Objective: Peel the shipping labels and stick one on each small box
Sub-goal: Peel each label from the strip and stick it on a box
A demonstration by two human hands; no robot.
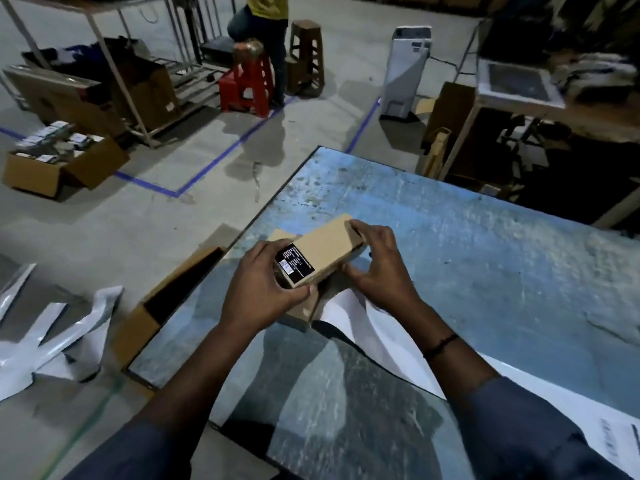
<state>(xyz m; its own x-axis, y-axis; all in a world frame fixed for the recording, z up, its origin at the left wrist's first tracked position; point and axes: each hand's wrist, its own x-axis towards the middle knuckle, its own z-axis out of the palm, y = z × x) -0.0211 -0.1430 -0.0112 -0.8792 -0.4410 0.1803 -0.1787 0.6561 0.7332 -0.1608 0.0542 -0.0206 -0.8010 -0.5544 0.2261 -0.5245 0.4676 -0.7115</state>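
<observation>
I hold a small brown cardboard box (323, 249) above the blue table (485, 258), near its left edge. My left hand (259, 292) grips the box's near end, where a black printed label (294, 266) sits. My right hand (375, 261) clasps the far end and the right side. Under the held box lies another small brown box (304, 310), partly hidden by my hands. A white label sheet (374, 337) lies on the table under my right forearm and runs toward the lower right.
An open cardboard carton (162, 306) stands on the floor against the table's left edge. White plastic wrapping (52, 341) lies on the floor at left. Farther off sit a carton with small items (55, 161), red and brown stools, a metal rack and a standing person (266, 29).
</observation>
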